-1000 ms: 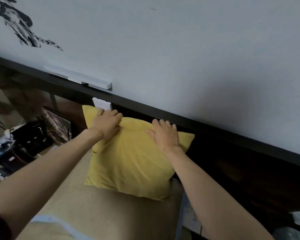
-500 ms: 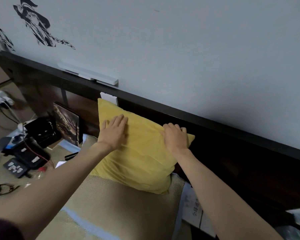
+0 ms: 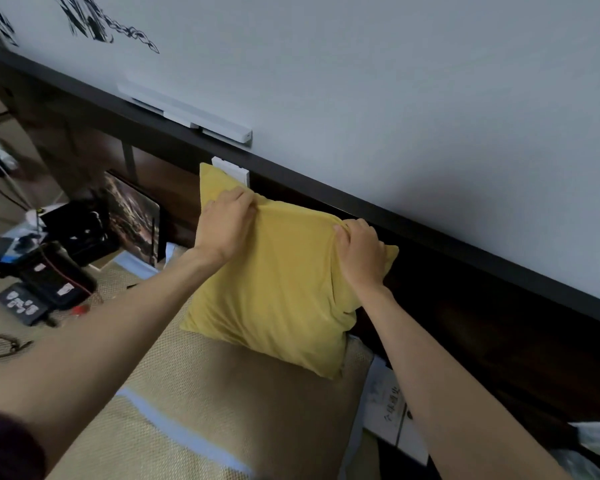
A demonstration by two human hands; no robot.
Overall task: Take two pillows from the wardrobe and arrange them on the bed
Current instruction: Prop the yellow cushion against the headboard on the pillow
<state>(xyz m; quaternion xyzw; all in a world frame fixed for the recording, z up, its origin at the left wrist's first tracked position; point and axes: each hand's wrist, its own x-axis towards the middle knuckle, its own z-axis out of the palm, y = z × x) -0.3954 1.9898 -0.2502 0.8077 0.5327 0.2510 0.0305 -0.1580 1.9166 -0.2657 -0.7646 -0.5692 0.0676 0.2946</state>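
A yellow pillow (image 3: pixel 284 285) leans upright against the dark wooden headboard (image 3: pixel 465 306), its lower edge resting on a beige woven pillow (image 3: pixel 222 393) on the bed. My left hand (image 3: pixel 227 225) pinches the fabric near the pillow's upper left corner. My right hand (image 3: pixel 359 252) grips the bunched fabric at the upper right edge. Both arms reach forward over the beige pillow. No second yellow pillow is in view.
A white bar (image 3: pixel 187 110) lies on the headboard ledge below the pale wall. At the left, a picture panel (image 3: pixel 132 216), black boxes (image 3: pixel 73 230) and cables clutter the surface. Papers (image 3: pixel 392 410) lie right of the beige pillow.
My hands lay flat on the pillow's face before; now both have closed on the fabric along its top edge. The view has shifted a little.
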